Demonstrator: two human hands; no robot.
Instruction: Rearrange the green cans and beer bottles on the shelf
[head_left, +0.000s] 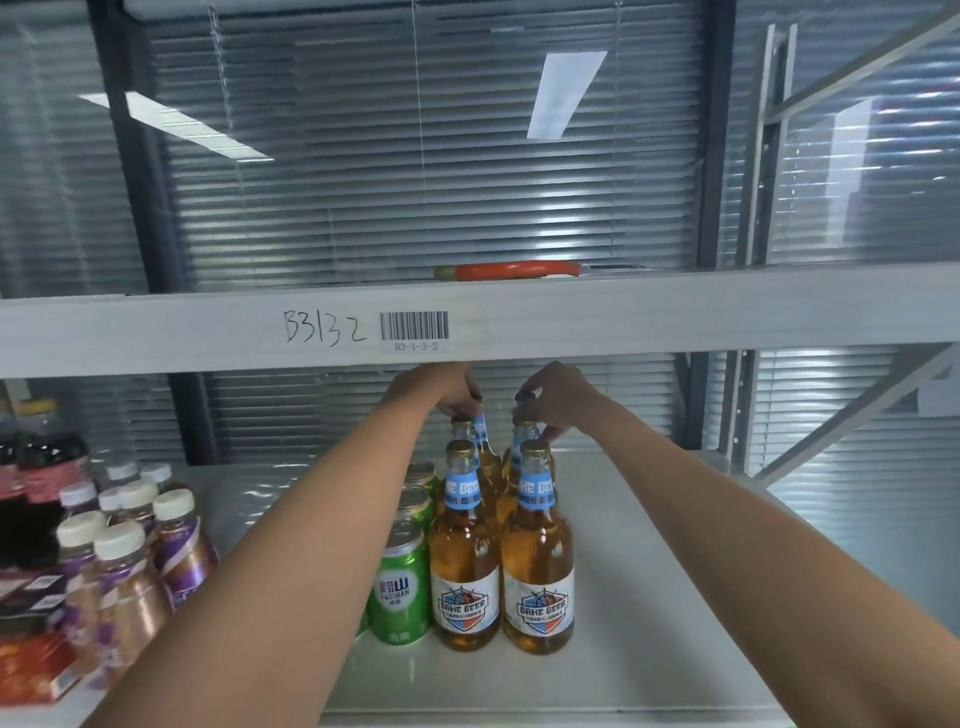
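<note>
A: Beer bottles?
B: Amber, blue neck bands, shield labels. All upright. Rear pair (480, 447) sits under the fingertips of both hands; front pair (465, 561) stands just nearer than the grip, two rows touching.
A: Green cans?
B: Green cans (400, 587) upright, single file, just left of the grip, against the bottles.

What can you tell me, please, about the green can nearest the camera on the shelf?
The green can stands upright on the white shelf, at the front of a row of green cans. It looks like metal, with a silver top and rim, and white characters above small lettering on its side. Its right side sits against, or very close to, the front left beer bottle. Neither hand touches it; the left forearm crosses in front of its lower left.
</note>
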